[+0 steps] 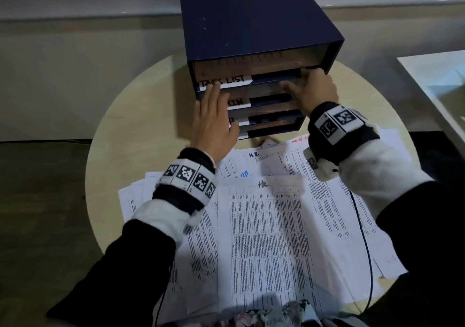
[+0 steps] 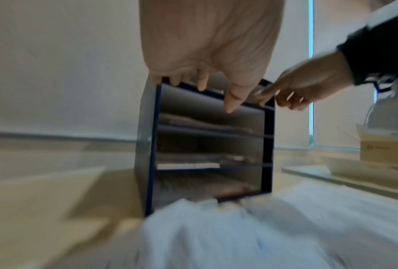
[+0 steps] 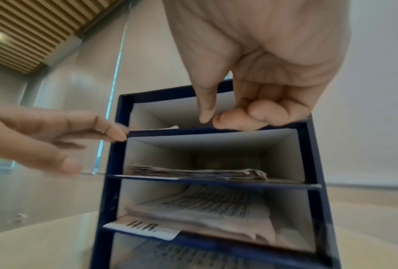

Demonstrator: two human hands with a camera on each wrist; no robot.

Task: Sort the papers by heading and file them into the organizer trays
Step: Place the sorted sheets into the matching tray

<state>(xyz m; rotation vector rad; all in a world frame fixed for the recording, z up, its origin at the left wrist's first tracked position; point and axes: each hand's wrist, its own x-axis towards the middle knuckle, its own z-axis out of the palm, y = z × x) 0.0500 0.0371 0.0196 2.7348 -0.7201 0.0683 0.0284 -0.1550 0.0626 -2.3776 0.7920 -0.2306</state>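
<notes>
My left hand covers the start of the second label and most of the third label. The left wrist view is motion-blurred, so the papers there are unreadable.

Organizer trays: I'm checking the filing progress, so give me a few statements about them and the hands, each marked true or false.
1. The top tray's label reads TASK LIST. True.
2. Both hands are at the organizer front. True.
3. The left hand holds a paper. False: its fingers are straight, holding nothing.
4. No papers remain on the table. False: many lie spread there.
5. The H.R. tray holds papers. True.
</notes>
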